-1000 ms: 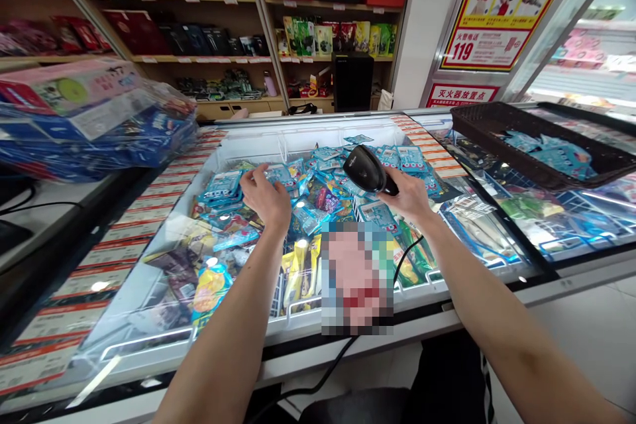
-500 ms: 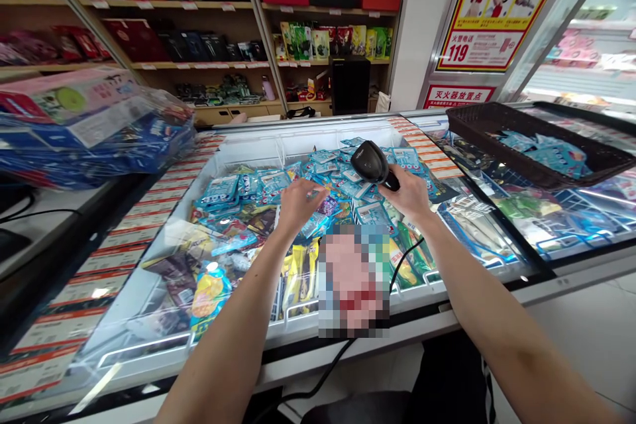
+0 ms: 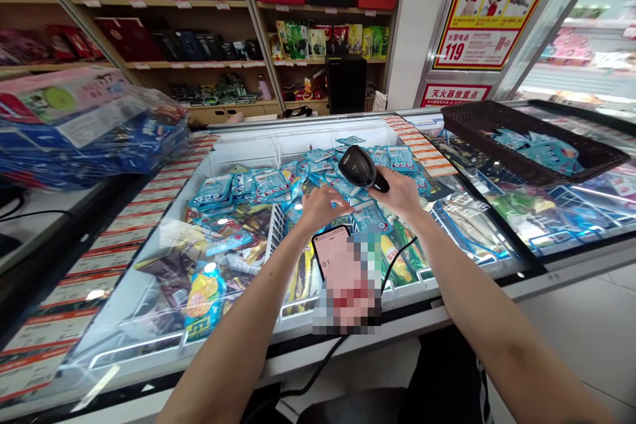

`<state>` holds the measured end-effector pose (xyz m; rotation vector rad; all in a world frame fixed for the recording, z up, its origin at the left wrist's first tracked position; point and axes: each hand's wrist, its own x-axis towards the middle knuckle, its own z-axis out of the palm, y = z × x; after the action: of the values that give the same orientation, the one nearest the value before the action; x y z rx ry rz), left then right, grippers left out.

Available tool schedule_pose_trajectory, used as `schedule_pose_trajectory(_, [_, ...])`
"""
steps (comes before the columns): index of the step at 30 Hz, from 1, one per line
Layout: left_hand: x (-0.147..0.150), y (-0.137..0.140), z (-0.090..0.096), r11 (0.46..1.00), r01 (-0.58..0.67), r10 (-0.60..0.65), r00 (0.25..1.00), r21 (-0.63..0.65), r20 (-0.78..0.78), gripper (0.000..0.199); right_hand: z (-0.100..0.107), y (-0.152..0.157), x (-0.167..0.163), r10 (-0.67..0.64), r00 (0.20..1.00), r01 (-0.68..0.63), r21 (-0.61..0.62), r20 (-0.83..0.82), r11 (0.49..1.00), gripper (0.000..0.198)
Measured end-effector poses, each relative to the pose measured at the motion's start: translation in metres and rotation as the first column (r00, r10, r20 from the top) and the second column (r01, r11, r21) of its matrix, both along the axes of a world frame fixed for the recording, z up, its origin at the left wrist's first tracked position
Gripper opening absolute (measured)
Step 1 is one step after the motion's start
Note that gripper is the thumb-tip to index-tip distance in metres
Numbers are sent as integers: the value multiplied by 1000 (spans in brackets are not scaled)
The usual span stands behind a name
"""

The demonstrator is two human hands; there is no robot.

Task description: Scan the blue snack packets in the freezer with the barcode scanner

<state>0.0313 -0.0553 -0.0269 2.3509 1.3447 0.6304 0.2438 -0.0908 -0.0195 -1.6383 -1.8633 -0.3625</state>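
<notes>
In my right hand (image 3: 400, 195) is a black handheld barcode scanner (image 3: 358, 167), gripped by its handle, with its head tilted left over blue snack packets (image 3: 318, 158). A dark cable (image 3: 397, 258) hangs below that hand. My left hand (image 3: 322, 208) hovers low over the packets in the chest freezer, fingers bent and apart, with nothing visible between them; its palm side is hidden. Beneath it lies a lit phone (image 3: 334, 245), its lower part blurred out by pixels. A blue packet (image 3: 368, 215) lies between the two hands.
The freezer's front rim (image 3: 397, 328) runs across below my arms. A dark brown basket (image 3: 527, 175) with blue packets stands on the right. Plastic-wrapped boxes (image 3: 94, 126) are stacked at left. A white wire divider (image 3: 275, 232) rises among the packets. Shelves (image 3: 199, 65) stand behind.
My left hand has moved right, closer to the scanner, and the purple packet near its fingers is out of sight. The scanner has shifted slightly left and down. More of the phone's top shows.
</notes>
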Motion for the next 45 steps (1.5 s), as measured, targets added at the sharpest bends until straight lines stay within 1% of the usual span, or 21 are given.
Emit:
schedule_pose_trajectory(3, [-3, 3, 0, 998, 17, -11, 995, -64, 96, 31, 1, -1, 0, 0, 1000, 0, 11, -12, 1000, 41])
schedule_pose_trajectory(6, [-14, 7, 1, 979, 79, -21, 956, -188, 293, 32, 1, -1, 1, 10, 1000, -10, 12, -11, 1000, 40])
schedule_pose_trajectory(8, [-22, 9, 0, 963, 116, 8, 890, -244, 456, 31, -1, 0, 1, 17, 1000, -17, 11, -5, 1000, 41])
schedule_pose_trajectory(10, [-28, 11, -2, 959, 114, 65, 803, -259, 593, 28, -2, 0, 0, 26, 1000, -26, 18, 0, 999, 43])
schedule_pose_trajectory(13, [-32, 16, -8, 973, 18, 161, 666, -231, 729, 26, -4, 0, 0, 51, 999, -51, 33, 0, 998, 43])
schedule_pose_trajectory(16, [-32, 20, -12, 971, -76, 229, 542, -225, 809, 26, -5, 0, -1, 83, 997, -83, 37, 7, 996, 42])
schedule_pose_trajectory(20, [-32, 22, -12, 952, -133, 305, 463, -274, 833, 27, -6, -1, -3, 115, 993, -116, 39, 19, 992, 42])
schedule_pose_trajectory(22, [-32, 21, -12, 957, -124, 292, 426, -264, 857, 28, -6, -1, -3, 121, 992, -122, 31, 31, 992, 41])
schedule_pose_trajectory(25, [-33, 19, -12, 971, -79, 239, 379, -226, 894, 27, -5, -2, -5, 152, 987, -153, 1, 52, 988, 40])
schedule_pose_trajectory(28, [-32, 20, -14, 974, -79, 225, 362, -211, 905, 28, -3, -3, -7, 194, 979, -191, -41, 66, 981, 40])
schedule_pose_trajectory(32, [-31, 23, -16, 978, -72, 210, 366, -197, 907, 39, -2, -6, -10, 235, 970, -230, -82, 61, 970, 41])
schedule_pose_trajectory(33, [-30, 23, -16, 978, -71, 211, 375, -198, 903, 37, -1, -7, -10, 242, 969, -236, -85, 57, 968, 41])
schedule_pose_trajectory(36, [-30, 21, -13, 979, -77, 203, 422, -188, 884, 22, 0, -8, -12, 249, 967, -244, -84, 51, 966, 42])
schedule_pose_trajectory(41, [-30, 15, -8, 981, -104, 194, 489, -164, 850, 28, 1, -10, -16, 261, 963, -253, -104, 72, 962, 48])
schedule_pose_trajectory(45, [-30, 15, -8, 980, -117, 196, 504, -159, 841, 29, 1, -10, -18, 266, 961, -255, -119, 82, 960, 44])
